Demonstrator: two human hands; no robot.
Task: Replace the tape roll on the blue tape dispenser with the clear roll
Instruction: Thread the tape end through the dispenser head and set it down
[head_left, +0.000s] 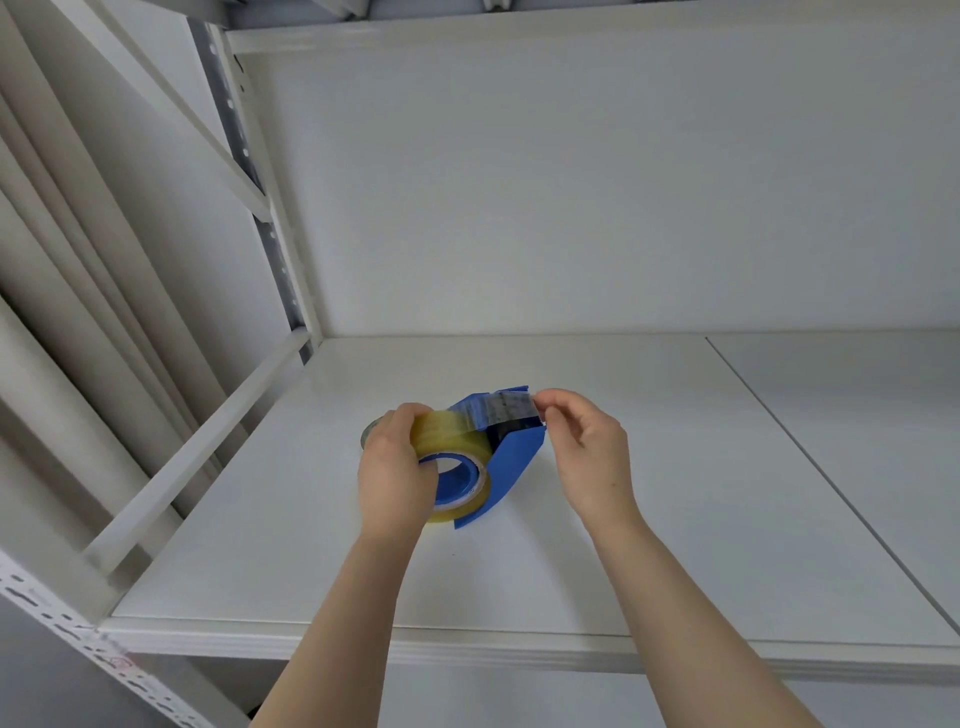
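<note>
The blue tape dispenser (511, 467) sits on the white shelf (675, 519), a yellowish clear tape roll (454, 441) mounted on its blue hub. My left hand (395, 467) grips the roll from the left, fingers curled over its top and into the core. My right hand (582, 441) pinches the free end of the tape strip (506, 408), which stretches from the roll across the dispenser's front. Behind my left hand, part of another roll (370, 431) peeks out, mostly hidden.
The shelf has a white back wall and a seam (810, 457) running along its right part. A metal upright and diagonal braces (197, 452) border the left side. The shelf's front edge (467, 649) lies near my forearms.
</note>
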